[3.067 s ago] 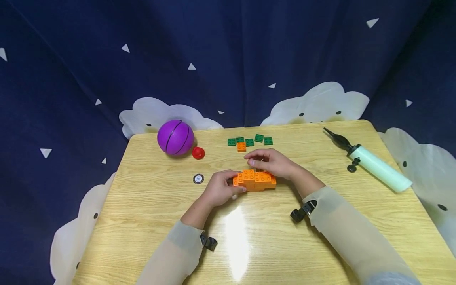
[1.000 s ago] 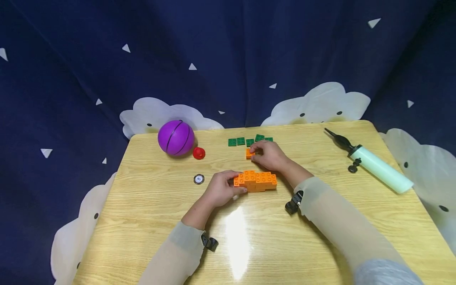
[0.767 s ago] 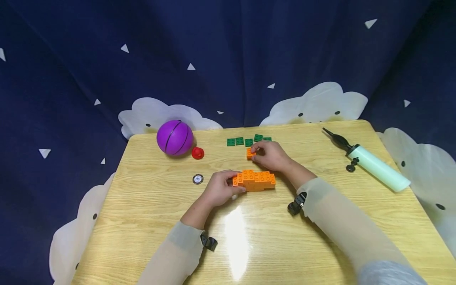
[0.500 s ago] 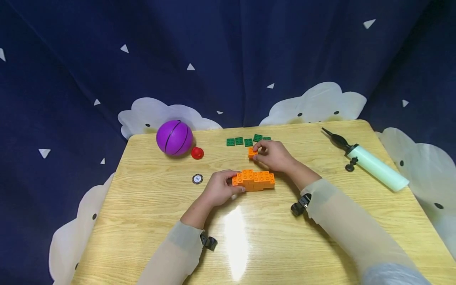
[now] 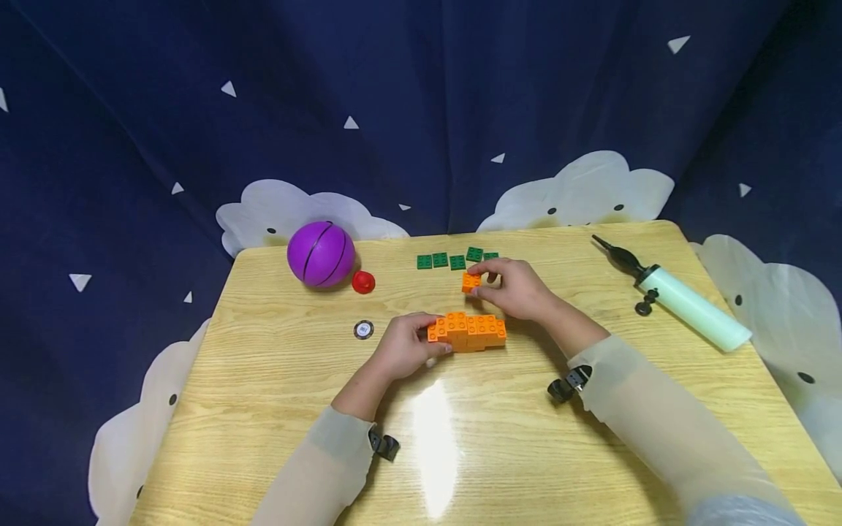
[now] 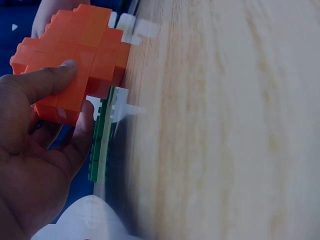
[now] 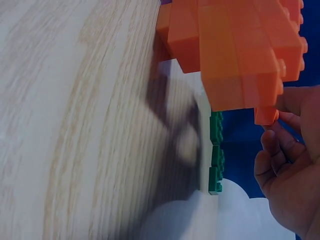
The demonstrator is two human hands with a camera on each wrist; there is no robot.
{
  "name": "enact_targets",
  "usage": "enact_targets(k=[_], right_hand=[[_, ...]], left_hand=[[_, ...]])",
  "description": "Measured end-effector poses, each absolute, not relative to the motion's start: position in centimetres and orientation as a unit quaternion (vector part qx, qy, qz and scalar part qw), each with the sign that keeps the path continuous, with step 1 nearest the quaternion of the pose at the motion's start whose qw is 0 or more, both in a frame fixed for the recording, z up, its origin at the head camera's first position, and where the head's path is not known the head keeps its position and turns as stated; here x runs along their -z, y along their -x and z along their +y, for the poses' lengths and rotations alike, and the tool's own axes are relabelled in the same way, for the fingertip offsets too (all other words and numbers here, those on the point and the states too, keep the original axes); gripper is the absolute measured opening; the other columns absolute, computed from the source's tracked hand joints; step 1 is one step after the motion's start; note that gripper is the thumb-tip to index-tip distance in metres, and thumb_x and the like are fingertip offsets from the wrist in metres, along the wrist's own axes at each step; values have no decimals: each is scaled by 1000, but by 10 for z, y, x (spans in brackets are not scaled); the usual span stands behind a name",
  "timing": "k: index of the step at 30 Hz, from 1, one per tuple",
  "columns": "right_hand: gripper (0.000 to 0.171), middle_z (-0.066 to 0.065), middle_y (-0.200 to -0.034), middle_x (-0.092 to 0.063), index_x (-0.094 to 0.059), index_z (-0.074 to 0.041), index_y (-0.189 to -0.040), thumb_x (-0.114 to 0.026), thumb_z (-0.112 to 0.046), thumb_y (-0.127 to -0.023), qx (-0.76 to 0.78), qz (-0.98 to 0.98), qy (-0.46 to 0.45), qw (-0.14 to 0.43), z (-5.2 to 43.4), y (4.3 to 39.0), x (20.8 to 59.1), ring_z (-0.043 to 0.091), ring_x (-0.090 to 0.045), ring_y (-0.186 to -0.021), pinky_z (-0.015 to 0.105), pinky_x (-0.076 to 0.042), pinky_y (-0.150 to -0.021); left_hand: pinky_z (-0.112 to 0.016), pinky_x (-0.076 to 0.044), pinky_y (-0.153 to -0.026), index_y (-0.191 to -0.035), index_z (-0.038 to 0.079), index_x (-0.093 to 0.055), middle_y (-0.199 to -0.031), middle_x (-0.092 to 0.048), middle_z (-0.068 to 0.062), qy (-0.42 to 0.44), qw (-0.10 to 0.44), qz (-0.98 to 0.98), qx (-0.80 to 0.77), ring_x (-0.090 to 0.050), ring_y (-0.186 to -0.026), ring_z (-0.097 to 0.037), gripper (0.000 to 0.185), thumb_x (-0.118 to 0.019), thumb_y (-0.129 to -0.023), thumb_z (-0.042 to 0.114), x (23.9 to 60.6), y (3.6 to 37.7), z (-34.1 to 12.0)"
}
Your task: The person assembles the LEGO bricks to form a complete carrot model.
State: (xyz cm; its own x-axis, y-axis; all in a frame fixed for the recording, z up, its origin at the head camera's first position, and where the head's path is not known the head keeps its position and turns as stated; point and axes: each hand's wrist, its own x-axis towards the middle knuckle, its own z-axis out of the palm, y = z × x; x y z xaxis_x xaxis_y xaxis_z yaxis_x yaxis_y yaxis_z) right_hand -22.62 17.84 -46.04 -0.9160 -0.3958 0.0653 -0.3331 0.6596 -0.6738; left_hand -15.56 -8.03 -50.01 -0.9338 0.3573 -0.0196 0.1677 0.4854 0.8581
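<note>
My left hand [image 5: 403,345] grips the left end of a stepped block [image 5: 465,336] built from orange toy bricks. In the left wrist view, the thumb lies along the face of this orange block [image 6: 75,55], with fingers beneath its end. Behind the block, my right hand [image 5: 516,289] pinches a single orange toy brick [image 5: 470,282] between thumb and fingers, studs up. From the right wrist, that small brick [image 7: 265,116] shows at the fingertips, partly hidden by the larger block. Several flat green bricks [image 5: 457,262] lie in a loose row just beyond the right hand.
A purple ball [image 5: 320,254] sits at the back left, beside a small red hat-shaped piece [image 5: 363,282]. Nearer lies a round chip [image 5: 364,329]. At the right rests a pale green hand pump [image 5: 693,307] with a black nozzle; a small black piece [image 5: 645,307] lies by it.
My right hand has left the large orange block and taken hold of the loose orange brick, shifting it from the green bricks rightward and slightly nearer. The left hand keeps its grip.
</note>
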Motion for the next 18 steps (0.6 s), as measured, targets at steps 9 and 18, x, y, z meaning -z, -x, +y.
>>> enact_targets(k=[9, 18], right_hand=[[33, 3, -114, -71, -72, -17, -129, -74, -25, -97, 376, 900, 220, 26, 186, 211, 451, 22, -56, -87, 37, -48, -70], [33, -2, -118, -69, -72, -20, -129, -74, -28, -97, 385, 893, 229, 30, 192, 193, 440, 22, -56, -92, 38, -48, -75]], left_hand=[[-35, -56, -92, -129, 11, -74, -117, -73, 1, -155, 99, 857, -481, -66, -104, -14, 49, -89, -84, 20, 500, 156, -81], [-35, -56, -91, -127, 12, -75, -117, -73, 3, -155, 101, 858, -480, -67, -103, -13, 46, -89, -84, 19, 499, 156, -80]])
